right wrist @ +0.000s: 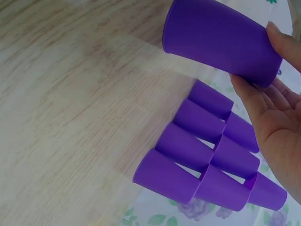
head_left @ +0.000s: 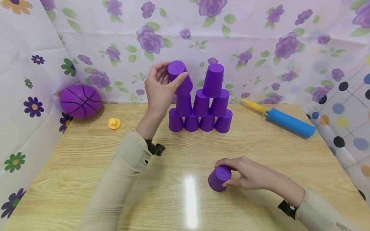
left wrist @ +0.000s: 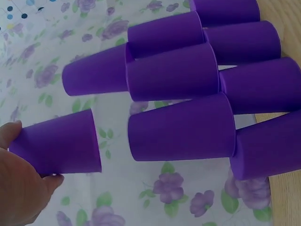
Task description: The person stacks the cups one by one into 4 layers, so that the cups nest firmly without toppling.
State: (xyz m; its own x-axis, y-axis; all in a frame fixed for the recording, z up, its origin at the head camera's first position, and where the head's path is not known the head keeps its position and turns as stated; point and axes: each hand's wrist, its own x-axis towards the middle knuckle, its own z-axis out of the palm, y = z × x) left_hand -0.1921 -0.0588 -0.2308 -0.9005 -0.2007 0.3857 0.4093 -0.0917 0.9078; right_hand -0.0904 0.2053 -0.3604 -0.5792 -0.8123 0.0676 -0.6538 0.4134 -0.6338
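My left hand [head_left: 159, 91] grips an upside-down purple cup [head_left: 182, 80] by its sides, above the left end of a purple cup stack [head_left: 201, 102]. In the left wrist view a gap shows between this held cup [left wrist: 59, 143] and the stacked cups [left wrist: 181, 129]. The stack has a bottom row of several cups, three on the second row, and one top cup [head_left: 214, 80] at the right. Nearer the front, my right hand [head_left: 250, 175] pinches another upside-down cup [head_left: 217, 180]; whether it touches the table cannot be told.
A purple ball [head_left: 81, 101] sits at the table's back left, with a small yellow duck [head_left: 114, 123] beside it. On the right lies a blue pump [head_left: 290, 122] with a yellow handle. Flowered cloth [head_left: 121, 48] hangs behind the wooden table [head_left: 144, 192].
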